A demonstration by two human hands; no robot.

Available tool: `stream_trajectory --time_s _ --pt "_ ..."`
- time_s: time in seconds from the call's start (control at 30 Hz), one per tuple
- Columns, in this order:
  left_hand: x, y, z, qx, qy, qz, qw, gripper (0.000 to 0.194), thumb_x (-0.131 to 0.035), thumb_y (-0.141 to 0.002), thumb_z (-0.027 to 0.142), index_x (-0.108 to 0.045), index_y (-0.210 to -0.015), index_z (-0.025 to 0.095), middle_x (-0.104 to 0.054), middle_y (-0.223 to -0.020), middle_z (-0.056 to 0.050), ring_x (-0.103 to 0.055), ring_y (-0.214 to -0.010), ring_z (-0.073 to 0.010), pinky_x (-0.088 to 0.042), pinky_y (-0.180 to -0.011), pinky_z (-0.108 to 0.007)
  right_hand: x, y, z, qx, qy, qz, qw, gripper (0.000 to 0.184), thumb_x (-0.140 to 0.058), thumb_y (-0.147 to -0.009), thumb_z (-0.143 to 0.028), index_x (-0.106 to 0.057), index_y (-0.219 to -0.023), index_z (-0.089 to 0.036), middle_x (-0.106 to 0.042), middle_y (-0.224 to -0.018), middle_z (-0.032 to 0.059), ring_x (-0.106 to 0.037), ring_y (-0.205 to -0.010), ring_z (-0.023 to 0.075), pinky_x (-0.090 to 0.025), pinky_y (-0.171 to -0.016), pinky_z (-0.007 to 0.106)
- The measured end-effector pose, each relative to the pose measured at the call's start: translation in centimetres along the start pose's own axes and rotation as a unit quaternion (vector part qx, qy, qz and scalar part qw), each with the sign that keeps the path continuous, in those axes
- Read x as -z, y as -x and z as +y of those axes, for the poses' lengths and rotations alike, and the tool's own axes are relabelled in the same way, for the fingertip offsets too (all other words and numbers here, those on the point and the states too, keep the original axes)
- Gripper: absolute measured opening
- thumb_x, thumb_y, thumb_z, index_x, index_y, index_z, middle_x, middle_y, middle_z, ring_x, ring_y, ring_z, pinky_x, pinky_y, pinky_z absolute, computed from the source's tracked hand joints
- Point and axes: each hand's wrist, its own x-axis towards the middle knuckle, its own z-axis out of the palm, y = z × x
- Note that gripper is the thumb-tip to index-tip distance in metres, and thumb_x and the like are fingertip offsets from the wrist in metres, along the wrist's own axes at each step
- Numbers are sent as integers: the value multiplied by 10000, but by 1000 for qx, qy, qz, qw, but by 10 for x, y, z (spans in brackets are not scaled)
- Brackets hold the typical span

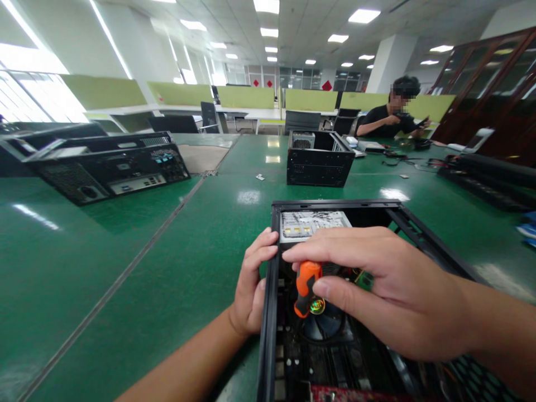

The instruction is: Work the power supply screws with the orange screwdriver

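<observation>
Open computer case (270, 324) on a green table (188, 268), screwdriver (307, 285) over its fan (321, 328).
The case looks stiff, fairly heavy, best steadied by its edge; the left hand (253, 287) touches there, whether clasping I cannot tell. The right hand (389, 290) holds the screwdriver's thick handle between thumb and fingers, a sensible hold, likely light. The fan's blades seem brittle.

- Screwdriver (309, 287): orange and black handle, tilted slightly, inside the case's outline beside the fan; its shaft is hard to make out.
- Computer case (270, 301): black, open side up on the green table (184, 262); a scuffed silver box (307, 219), dark fan (323, 328) and red board (347, 393) show inside.
</observation>
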Motion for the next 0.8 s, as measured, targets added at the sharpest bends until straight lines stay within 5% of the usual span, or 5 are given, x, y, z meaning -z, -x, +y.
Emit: stream_trajectory --time_s 0.4,0.53,0.67,0.8 --pt "-1 -3 0 -16 -15 3 1000 554 -707 -1310 446 -670 -1857 368 -802 -1846 -103 -731 -1808 -368 -646 -1495 -637 0 -1 -5 1 -1 -12 1000 297 -698 -1154 -75 -948 -1312 -102 -1033 -1338 145 -998 -1263 238 -745 -1214 297" --pt "-2 -4 0 -10 -12 10 1000 515 -676 -1323 482 -701 -1823 363 -818 -1823 -101 -748 -1789 -359 -651 -1491 -618 -2 -1 -5 3 -8 -18 1000 71 -873 -1157 -180 -938 -1180 -164 -1022 -1139 95 -979 -1041 232 -754 -997 295" --pt "-1 -5 -1 -12 -15 6 1000 526 -650 -1322 487 -702 -1831 367 -814 -1834 -83 -742 -1798 -335 -640 -1506 -592 -3 -1 -4 -17 -4 -23 1000 212 -1041 -1123 -327 -895 -1055 -189 -968 -976 25 -922 -889 187 -703 -874 258" --pt "0 -3 0 -16 -15 4 1000 542 -657 -1314 454 -682 -1849 369 -809 -1844 -90 -735 -1804 -341 -646 -1496 -607 0 -2 -5 -22 -10 -36 999 98 -842 -1183 -191 -934 -1183 -159 -1019 -1152 81 -969 -1033 221 -746 -991 288"
